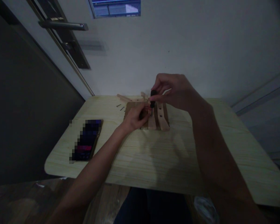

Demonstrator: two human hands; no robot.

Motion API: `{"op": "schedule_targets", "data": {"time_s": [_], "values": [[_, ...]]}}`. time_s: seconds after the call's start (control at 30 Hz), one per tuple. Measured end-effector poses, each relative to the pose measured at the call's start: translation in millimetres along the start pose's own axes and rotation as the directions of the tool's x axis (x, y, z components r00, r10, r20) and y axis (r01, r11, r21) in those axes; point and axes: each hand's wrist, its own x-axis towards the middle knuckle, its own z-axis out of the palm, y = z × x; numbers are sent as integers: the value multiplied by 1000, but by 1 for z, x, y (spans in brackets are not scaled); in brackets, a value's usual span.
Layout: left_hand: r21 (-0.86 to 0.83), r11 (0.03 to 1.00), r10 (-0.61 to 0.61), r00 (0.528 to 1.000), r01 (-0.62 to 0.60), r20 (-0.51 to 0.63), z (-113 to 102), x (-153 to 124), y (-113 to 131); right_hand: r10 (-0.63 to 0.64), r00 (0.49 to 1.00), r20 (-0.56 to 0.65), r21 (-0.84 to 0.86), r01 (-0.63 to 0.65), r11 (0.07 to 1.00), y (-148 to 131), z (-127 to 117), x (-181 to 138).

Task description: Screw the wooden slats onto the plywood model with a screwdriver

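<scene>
My right hand point(172, 86) is closed around the black handle of a screwdriver point(153, 97), which points down at a light wooden piece point(152, 124). My left hand point(136, 117) rests low over the wood, thumb and fingers pinched together beside the screwdriver's tip; what they hold there is too small and dark to make out. The narrow wooden piece lies on a brown board point(130, 106). Next to it on the right is a second wooden piece point(162, 119) with dark holes along it. My left hand hides part of the board.
A phone point(87, 140) lies on the wooden table point(135, 161) at the left. Loose screws point(122, 108) and a wooden strip point(124, 97) are near the board's left and back. Behind the table stands a white door with a metal handle point(65, 25).
</scene>
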Motion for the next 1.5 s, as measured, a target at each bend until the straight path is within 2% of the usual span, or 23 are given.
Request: {"op": "schedule_targets", "data": {"time_s": [0.13,0.3,0.43,0.6,0.7,0.93,1.13,1.27,1.5], "values": [[-13,1000,-13,1000,14,8,-1,1,2,-32,999,-4,-39,32,999,-5,6,1],[-63,997,-45,999,46,24,-1,0,5,-71,996,48,-65,74,995,-1,7,2],[-121,991,-58,998,63,39,-1,-1,4,-54,998,29,-92,57,994,4,1,-1],[-129,989,-63,997,68,47,-1,-1,3,-19,996,85,-47,23,999,5,-10,-3],[-109,992,-51,998,56,46,-2,-1,3,-4,998,63,-19,5,1000,-1,-11,-1],[-58,997,-40,999,42,31,-3,-1,3,36,999,-36,-77,-39,996,-2,0,-1],[-60,997,-55,998,57,42,-1,-1,1,15,1000,28,-68,-13,998,-4,-5,-3],[-145,986,-77,996,84,51,1,-2,0,-8,997,73,-53,11,999,-7,-11,-3],[-106,991,-72,996,77,50,-3,-2,3,54,994,100,-27,-51,998,-2,-17,-6]]}}
